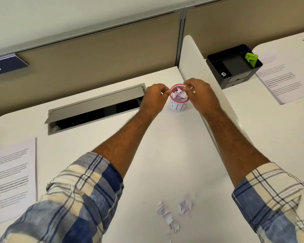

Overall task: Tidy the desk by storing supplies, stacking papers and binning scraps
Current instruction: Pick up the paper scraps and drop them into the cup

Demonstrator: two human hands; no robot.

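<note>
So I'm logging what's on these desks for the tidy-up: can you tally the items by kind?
Printed paper stacks: 2
Pink-rimmed scrap bin: 1
Black desk organizer: 1
Green item in the organizer: 1
Loose paper scrap cluster: 1
Total: 6

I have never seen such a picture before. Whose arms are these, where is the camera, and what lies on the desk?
There is no machine here: a person wears a camera on the head, looking down at their own arms. The left hand and right hand reach over a small pink-rimmed cup that serves as a bin, full of paper scraps. Each hand seems to pinch something small; I cannot tell what. More torn scraps lie on the white desk. Printed papers lie at the left, and a black organiser stands beyond the divider.
</note>
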